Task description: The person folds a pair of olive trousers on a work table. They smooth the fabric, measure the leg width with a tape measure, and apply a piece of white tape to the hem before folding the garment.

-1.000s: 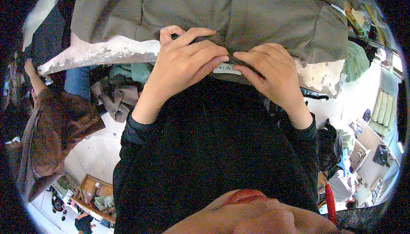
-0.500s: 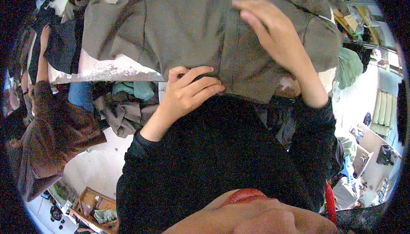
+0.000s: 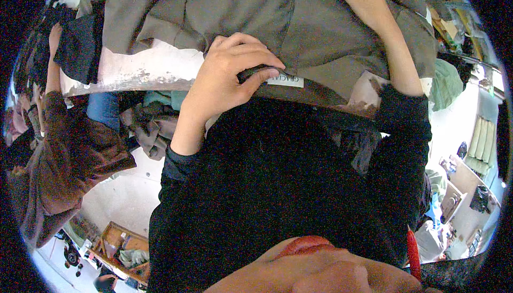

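Observation:
A grey-brown garment (image 3: 240, 10) lies spread over the worktable in front of me, wrinkled toward its left part. At its near edge my left hand (image 3: 230, 68) is closed, with the thumb and fingers pinching a dark fold of the garment. Beside those fingertips a small white label (image 3: 291, 81) with print shows on the cloth. Farther off and to the right, my right hand (image 3: 366, 2) rests on the garment with its fingers apart. The tips of some of its fingers are cut off by the upper edge of the view.
A person in a brown top (image 3: 80, 159) stands at the left, one arm on dark cloth (image 3: 80, 52). The worktable's worn white edge (image 3: 149, 74) shows below the garment. Green cloth (image 3: 446, 84) hangs at the right. A wooden box (image 3: 115, 239) stands low at the left.
My left hand has moved up and now pinches the near edge of the garment, where the label has come into sight. My right hand has slid farther away over the cloth.

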`<state>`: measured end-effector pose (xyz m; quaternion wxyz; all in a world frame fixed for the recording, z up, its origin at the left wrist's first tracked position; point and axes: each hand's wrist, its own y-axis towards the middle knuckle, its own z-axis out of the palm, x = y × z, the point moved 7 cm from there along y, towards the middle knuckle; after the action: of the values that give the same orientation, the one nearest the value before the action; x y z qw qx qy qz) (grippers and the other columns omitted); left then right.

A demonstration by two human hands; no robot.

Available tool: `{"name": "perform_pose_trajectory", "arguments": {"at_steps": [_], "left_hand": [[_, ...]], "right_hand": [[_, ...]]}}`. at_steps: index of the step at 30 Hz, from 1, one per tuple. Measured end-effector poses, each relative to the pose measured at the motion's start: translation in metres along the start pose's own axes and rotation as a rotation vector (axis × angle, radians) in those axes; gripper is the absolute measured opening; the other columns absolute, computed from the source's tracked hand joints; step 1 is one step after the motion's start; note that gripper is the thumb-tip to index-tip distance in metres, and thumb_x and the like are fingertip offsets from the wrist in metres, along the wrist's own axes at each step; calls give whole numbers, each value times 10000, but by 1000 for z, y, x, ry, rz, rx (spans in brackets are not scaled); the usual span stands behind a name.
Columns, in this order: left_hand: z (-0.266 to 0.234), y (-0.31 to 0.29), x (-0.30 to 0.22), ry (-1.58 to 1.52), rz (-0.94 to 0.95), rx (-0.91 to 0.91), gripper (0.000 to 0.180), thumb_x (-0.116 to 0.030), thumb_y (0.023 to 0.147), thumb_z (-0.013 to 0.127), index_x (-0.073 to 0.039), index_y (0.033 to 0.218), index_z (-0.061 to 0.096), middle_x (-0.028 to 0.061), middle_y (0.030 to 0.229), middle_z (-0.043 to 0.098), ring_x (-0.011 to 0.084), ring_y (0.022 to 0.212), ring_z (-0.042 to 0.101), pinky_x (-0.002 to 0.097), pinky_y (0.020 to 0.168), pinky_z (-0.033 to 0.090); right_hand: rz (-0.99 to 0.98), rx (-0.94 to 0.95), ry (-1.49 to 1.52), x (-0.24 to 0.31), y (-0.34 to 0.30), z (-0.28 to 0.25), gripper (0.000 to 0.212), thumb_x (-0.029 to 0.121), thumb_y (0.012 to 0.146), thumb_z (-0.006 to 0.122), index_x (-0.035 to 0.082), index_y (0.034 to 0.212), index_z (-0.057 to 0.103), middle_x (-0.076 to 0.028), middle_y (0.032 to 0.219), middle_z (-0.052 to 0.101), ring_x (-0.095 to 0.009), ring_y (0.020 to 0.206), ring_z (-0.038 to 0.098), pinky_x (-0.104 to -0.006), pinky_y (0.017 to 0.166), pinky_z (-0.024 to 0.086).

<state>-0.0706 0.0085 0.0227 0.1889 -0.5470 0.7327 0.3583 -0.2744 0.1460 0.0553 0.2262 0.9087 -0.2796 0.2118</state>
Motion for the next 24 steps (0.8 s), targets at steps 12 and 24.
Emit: {"name": "perform_pose_trajectory", "arguments": {"at_steps": [12, 24], "left_hand": [[-6, -8, 15, -276, -170, -82, 232, -118, 844, 740, -109, 1072, 697, 31, 1069, 719, 266, 1027, 671, 354, 934, 469], [-11, -42, -18, 355, 4, -1, 236, -141, 787, 762, -222, 1008, 739, -82, 1200, 694, 190, 1282, 565, 416, 1054, 335]], "right_hand": [[-149, 95, -27, 97, -122, 43, 427, 159, 819, 693, 260, 1234, 671, 1, 1189, 638, -273, 1080, 595, -419, 909, 485], [-201, 59, -150, 103, -136, 43, 401, 163, 762, 751, 267, 1149, 728, 5, 1234, 658, -223, 1079, 613, -399, 892, 464]]}}
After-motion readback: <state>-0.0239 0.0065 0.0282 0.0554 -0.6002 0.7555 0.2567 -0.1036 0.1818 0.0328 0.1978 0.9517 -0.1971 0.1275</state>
